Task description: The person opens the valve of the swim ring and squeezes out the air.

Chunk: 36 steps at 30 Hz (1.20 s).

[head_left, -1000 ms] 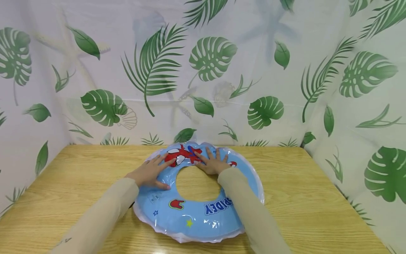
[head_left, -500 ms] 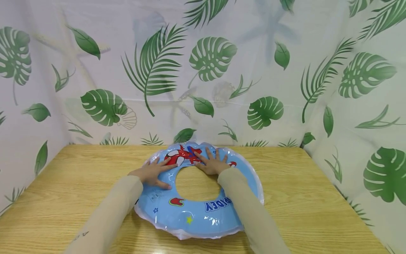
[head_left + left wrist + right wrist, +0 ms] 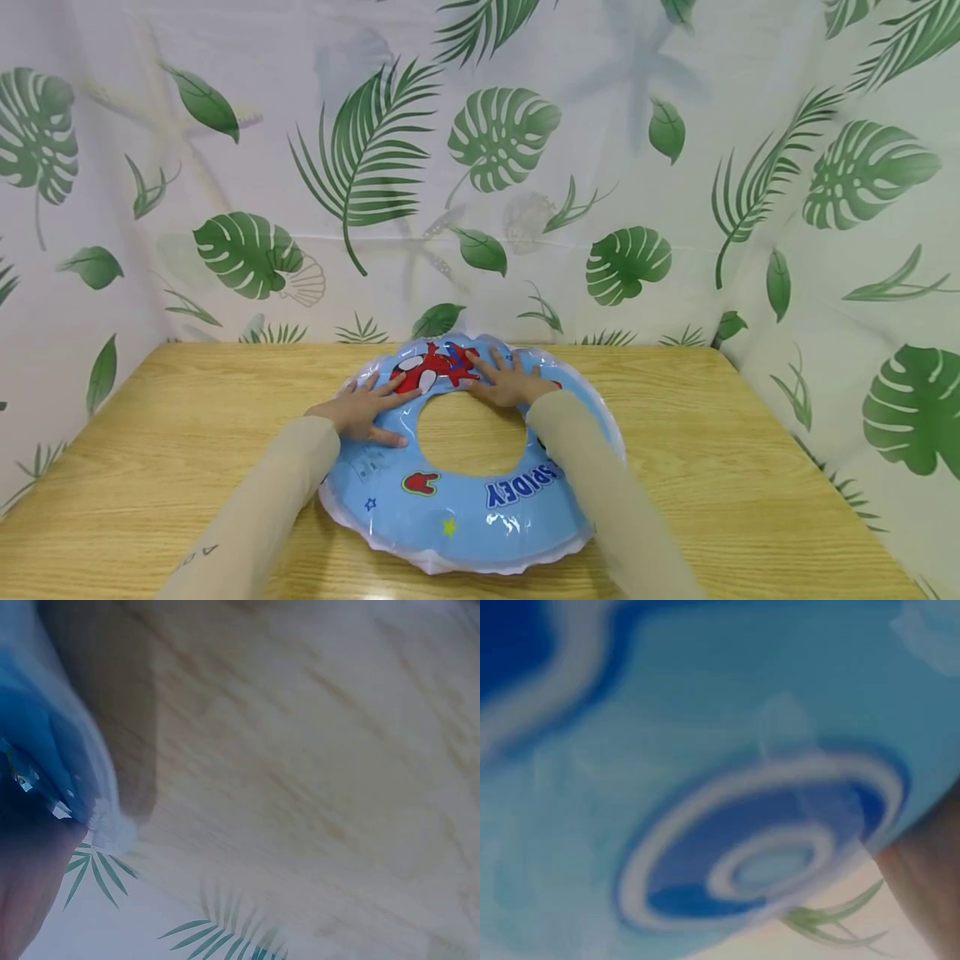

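Observation:
A light-blue inflated swim ring (image 3: 480, 525) with a red cartoon figure, a star and the word SPIDEY lies flat on the wooden table. My left hand (image 3: 360, 412) rests on its left side, fingers spread toward the red figure and thumb pointing at the hole. On the far right part of the ring lies my right hand (image 3: 510, 383), fingers fanned out over the edge of the figure. In the left wrist view the ring's pale seam (image 3: 97, 772) shows beside the hand. The right wrist view is filled by the ring's printed surface (image 3: 705, 712), blurred.
The light wooden table (image 3: 735, 467) reaches back to a white cloth wall (image 3: 525, 275) printed with green leaves. The same cloth hangs along the left and right sides.
The left hand has slid slightly right and then stayed on the ring. The right hand and forearm have shifted slightly right, uncovering more of the lettering.

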Motion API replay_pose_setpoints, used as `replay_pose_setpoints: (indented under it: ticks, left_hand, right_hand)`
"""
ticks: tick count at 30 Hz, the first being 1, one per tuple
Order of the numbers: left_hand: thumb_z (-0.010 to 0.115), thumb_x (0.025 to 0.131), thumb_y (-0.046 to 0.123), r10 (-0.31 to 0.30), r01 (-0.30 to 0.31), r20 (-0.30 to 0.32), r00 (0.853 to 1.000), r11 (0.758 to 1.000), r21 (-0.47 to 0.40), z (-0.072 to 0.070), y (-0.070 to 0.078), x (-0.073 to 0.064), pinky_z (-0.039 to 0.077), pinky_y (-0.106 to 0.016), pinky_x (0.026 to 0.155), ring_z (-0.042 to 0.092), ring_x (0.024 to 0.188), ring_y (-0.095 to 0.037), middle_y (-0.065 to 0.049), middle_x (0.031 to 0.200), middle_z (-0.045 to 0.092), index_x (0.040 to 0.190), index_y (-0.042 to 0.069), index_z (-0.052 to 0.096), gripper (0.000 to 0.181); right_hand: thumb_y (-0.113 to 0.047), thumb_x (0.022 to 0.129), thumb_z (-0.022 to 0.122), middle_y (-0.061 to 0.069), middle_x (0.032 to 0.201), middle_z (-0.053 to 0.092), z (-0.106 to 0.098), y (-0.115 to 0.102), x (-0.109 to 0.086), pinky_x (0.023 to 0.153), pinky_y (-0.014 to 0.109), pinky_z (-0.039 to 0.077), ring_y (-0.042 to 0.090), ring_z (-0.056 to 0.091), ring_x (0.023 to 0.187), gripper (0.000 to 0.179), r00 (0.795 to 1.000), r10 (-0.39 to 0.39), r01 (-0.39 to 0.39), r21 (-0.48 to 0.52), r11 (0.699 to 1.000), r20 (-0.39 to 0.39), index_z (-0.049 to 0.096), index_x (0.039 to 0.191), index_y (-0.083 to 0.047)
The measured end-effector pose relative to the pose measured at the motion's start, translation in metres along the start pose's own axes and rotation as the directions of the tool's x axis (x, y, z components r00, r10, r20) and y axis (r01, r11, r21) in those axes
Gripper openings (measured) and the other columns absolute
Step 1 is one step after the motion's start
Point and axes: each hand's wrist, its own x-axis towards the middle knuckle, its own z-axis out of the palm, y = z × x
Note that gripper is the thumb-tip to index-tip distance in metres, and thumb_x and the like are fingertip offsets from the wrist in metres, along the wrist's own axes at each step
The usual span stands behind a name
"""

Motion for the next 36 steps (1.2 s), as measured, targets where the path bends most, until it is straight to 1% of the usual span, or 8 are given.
replay_pose_setpoints:
  ticks: [4, 8, 14, 17, 21, 28, 33, 36]
  left_hand:
    - [0.056, 0.078, 0.063, 0.003, -0.003, -0.002, 1.0, 1.0, 0.002, 0.001, 0.0, 0.0, 0.002, -0.058, 0.11, 0.0, 0.14, -0.042, -0.004, 0.155, 0.011, 0.145, 0.037, 0.02, 0.08]
    - [0.055, 0.078, 0.063, 0.006, -0.006, -0.003, 1.0, 1.0, 0.002, 0.0, 0.0, 0.0, 0.002, -0.058, 0.11, -0.001, 0.14, -0.042, -0.004, 0.155, 0.011, 0.145, 0.036, 0.02, 0.08]
    - [0.055, 0.078, 0.063, 0.004, -0.004, 0.003, 1.0, 1.0, 0.006, -0.001, 0.001, -0.002, 0.002, -0.059, 0.11, -0.001, 0.139, -0.042, -0.005, 0.155, 0.011, 0.145, 0.035, 0.02, 0.081]
    - [0.056, 0.078, 0.062, -0.003, 0.003, 0.01, 1.0, 1.0, 0.004, -0.002, 0.003, -0.003, 0.002, -0.059, 0.11, 0.0, 0.139, -0.042, -0.005, 0.155, 0.011, 0.145, 0.034, 0.02, 0.081]
    - [0.057, 0.078, 0.061, -0.011, 0.011, 0.02, 1.0, 1.0, 0.002, -0.005, 0.005, -0.004, 0.002, -0.058, 0.11, -0.001, 0.14, -0.042, -0.006, 0.155, 0.011, 0.145, 0.034, 0.02, 0.081]
    - [0.057, 0.078, 0.061, -0.013, 0.013, 0.009, 1.0, 1.0, 0.002, -0.005, 0.005, -0.005, 0.003, -0.058, 0.11, 0.001, 0.139, -0.042, -0.006, 0.155, 0.013, 0.145, 0.034, 0.022, 0.079]
    - [0.057, 0.077, 0.062, -0.012, 0.012, -0.006, 1.0, 1.0, 0.009, -0.004, 0.005, -0.003, 0.005, -0.058, 0.11, 0.003, 0.139, -0.042, -0.006, 0.154, 0.015, 0.144, 0.035, 0.024, 0.08]
    - [0.058, 0.077, 0.062, -0.006, 0.006, -0.02, 1.0, 1.0, 0.011, -0.003, 0.004, -0.002, 0.005, -0.058, 0.11, 0.004, 0.139, -0.042, -0.005, 0.154, 0.015, 0.144, 0.035, 0.024, 0.08]
  right_hand:
    - [-0.062, 0.091, 0.025, 0.009, 0.155, -0.01, -0.011, 0.001, -0.008, 0.102, 0.07, 0.004, 0.045, -0.005, 0.138, 0.065, 0.999, -0.04, 0.04, -0.001, 0.999, 0.017, -0.001, 0.146, -0.036]
    - [-0.056, 0.094, 0.027, 0.012, 0.154, -0.008, -0.021, 0.005, -0.019, 0.102, 0.07, 0.004, 0.045, -0.005, 0.138, 0.064, 0.997, -0.075, 0.075, 0.003, 0.997, 0.007, 0.004, 0.148, -0.031]
    - [-0.054, 0.095, 0.028, 0.012, 0.155, -0.005, -0.026, 0.019, -0.038, 0.103, 0.069, 0.003, 0.044, -0.006, 0.138, 0.062, 0.996, -0.087, 0.087, -0.042, 0.995, 0.003, 0.008, 0.148, -0.029]
    - [-0.054, 0.095, 0.028, 0.013, 0.155, -0.005, -0.023, 0.028, -0.045, 0.103, 0.069, 0.003, 0.044, -0.006, 0.138, 0.062, 0.997, -0.076, 0.076, -0.059, 0.995, -0.004, 0.009, 0.148, -0.029]
    - [-0.056, 0.094, 0.026, 0.013, 0.154, -0.007, -0.011, 0.039, -0.053, 0.103, 0.069, 0.001, 0.043, -0.008, 0.138, 0.062, 0.998, -0.064, 0.063, -0.066, 0.996, -0.007, 0.007, 0.148, -0.029]
    - [-0.06, 0.093, 0.018, 0.011, 0.154, -0.01, 0.01, 0.053, -0.052, 0.103, 0.068, -0.003, 0.043, -0.01, 0.138, 0.063, 0.997, -0.067, 0.065, -0.074, 0.995, -0.032, 0.001, 0.147, -0.031]
    - [-0.057, 0.095, 0.02, 0.011, 0.154, -0.01, 0.014, 0.054, -0.051, 0.102, 0.069, -0.004, 0.042, -0.011, 0.138, 0.06, 0.997, -0.067, 0.065, -0.072, 0.995, -0.031, 0.003, 0.147, -0.032]
    - [-0.059, 0.093, 0.018, 0.01, 0.154, -0.01, 0.016, 0.055, -0.05, 0.103, 0.068, -0.005, 0.042, -0.012, 0.138, 0.061, 0.998, -0.06, 0.058, -0.074, 0.996, -0.027, 0.004, 0.147, -0.033]
